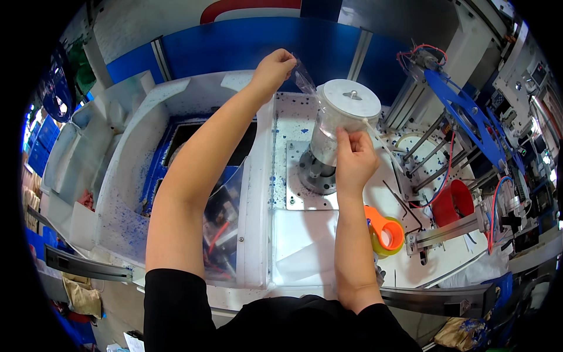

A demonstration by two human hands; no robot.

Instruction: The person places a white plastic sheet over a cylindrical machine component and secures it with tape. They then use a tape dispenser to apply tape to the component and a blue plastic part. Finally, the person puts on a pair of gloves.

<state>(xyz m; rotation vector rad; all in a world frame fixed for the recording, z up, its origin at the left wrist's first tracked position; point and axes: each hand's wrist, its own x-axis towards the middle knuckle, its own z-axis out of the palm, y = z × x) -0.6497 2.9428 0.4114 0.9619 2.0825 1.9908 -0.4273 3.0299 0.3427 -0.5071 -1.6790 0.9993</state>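
Note:
My left hand [273, 73] is raised beyond the white tub, its thumb and fingers pinched on one end of a clear plastic film [303, 77]. The film slants down to the side of an upright metal cylinder [326, 141] and appears to lie against it. A round silver lid [352, 98] with a small centre knob tops the cylinder, which stands on a dark round base over a square metal plate [297, 182]. At the cylinder's near right side is my right hand [358, 157], fingertips closed against its wall. What those fingertips hold, if anything, I cannot make out.
Left of the cylinder sits a white tub [126, 170] speckled with blue bits. Orange and yellow ring-shaped items [388, 227] lie near my right forearm. Hex keys [404, 205], a red cup [453, 202] and a machine with a blue disc [463, 114] are farther right.

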